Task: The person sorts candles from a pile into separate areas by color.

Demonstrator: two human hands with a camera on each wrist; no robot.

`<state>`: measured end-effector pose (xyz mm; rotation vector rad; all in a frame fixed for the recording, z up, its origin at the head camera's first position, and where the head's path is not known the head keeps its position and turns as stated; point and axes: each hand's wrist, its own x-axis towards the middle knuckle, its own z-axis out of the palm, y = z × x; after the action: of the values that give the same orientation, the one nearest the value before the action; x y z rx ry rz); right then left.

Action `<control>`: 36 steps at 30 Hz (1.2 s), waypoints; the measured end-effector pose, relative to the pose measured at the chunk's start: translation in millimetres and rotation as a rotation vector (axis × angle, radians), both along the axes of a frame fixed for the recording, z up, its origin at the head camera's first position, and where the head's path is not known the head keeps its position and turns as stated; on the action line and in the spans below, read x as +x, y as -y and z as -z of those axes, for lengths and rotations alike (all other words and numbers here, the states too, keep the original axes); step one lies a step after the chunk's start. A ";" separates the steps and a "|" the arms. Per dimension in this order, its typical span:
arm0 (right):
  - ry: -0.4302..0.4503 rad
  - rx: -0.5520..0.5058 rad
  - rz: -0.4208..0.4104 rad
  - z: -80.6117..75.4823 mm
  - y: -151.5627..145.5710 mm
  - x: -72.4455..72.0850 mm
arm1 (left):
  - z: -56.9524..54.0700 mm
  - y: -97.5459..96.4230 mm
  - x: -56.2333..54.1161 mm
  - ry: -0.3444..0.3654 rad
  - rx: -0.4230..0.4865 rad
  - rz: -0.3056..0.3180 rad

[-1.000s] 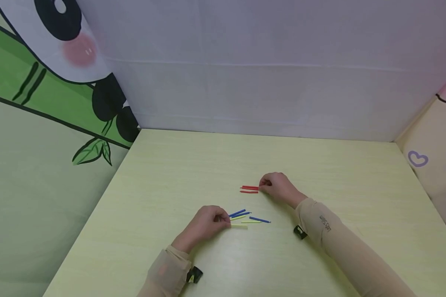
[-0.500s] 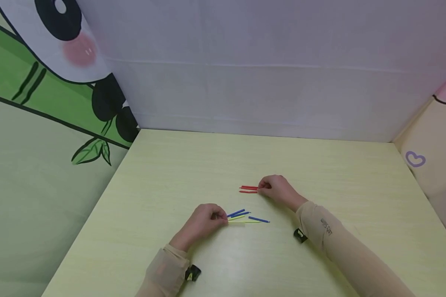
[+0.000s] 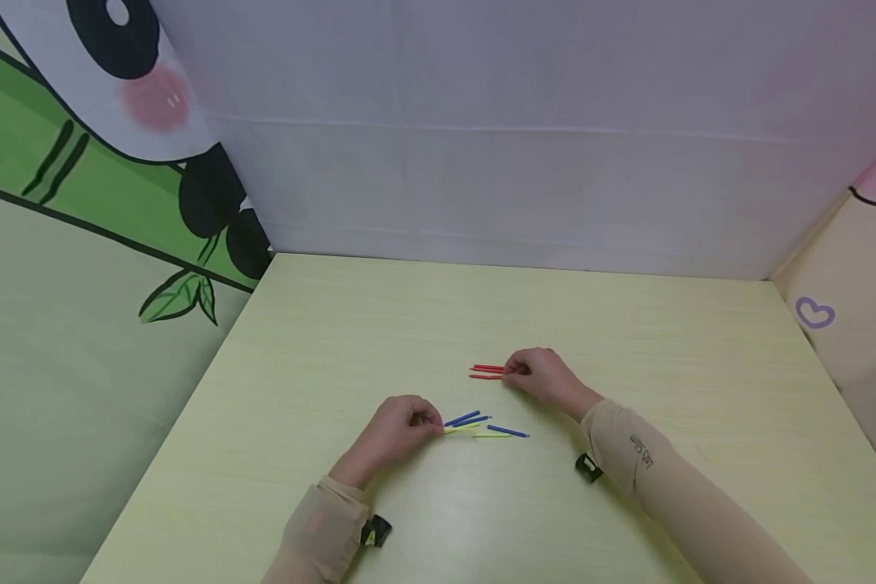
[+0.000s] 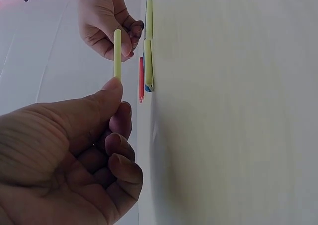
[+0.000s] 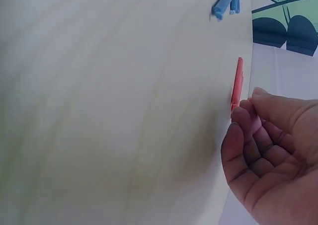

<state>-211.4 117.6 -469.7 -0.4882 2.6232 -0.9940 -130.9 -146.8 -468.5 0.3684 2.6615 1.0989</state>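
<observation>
In the head view my left hand (image 3: 392,434) pinches a thin yellow candle (image 4: 118,53) between thumb and fingertip, seen best in the left wrist view, where the other fingers curl loosely. The candle points toward a loose group of blue candles (image 3: 462,418) and yellow candles (image 3: 491,435) on the table. A single blue candle (image 3: 507,431) lies at the group's right. Farther back, my right hand (image 3: 547,377) has thumb and fingertips together at the near ends of several red candles (image 3: 486,369), which lie side by side. The fingertips cover those ends in the right wrist view.
The pale wood-look table (image 3: 628,324) reaches back to a plain light backdrop (image 3: 518,195). A panda-and-bamboo printed sheet (image 3: 80,243) hangs at the left, and a printed sheet with a heart (image 3: 815,313) stands at the right. Black wrist cameras (image 3: 375,531) sit under both sleeves.
My left hand has moved back and slightly left with its yellow candle, which now lines up with the blue group. The right hand has shifted slightly left and forward; the red candles stay put.
</observation>
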 end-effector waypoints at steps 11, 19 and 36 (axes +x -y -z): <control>0.016 -0.025 -0.013 -2.7 2.4 10.4 | -1.4 1.6 -2.8 0.013 0.012 -0.042; 0.018 -0.038 -0.031 -3.3 3.2 17.8 | -0.6 2.9 -6.7 0.025 0.018 -0.048; 0.041 -0.039 -0.043 0.3 1.4 32.5 | -1.0 5.6 -10.5 0.003 0.009 -0.069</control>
<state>-178.9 116.1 -470.0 -0.5262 2.5506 -1.0328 -141.4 -152.4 -467.5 0.2781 2.6856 1.1305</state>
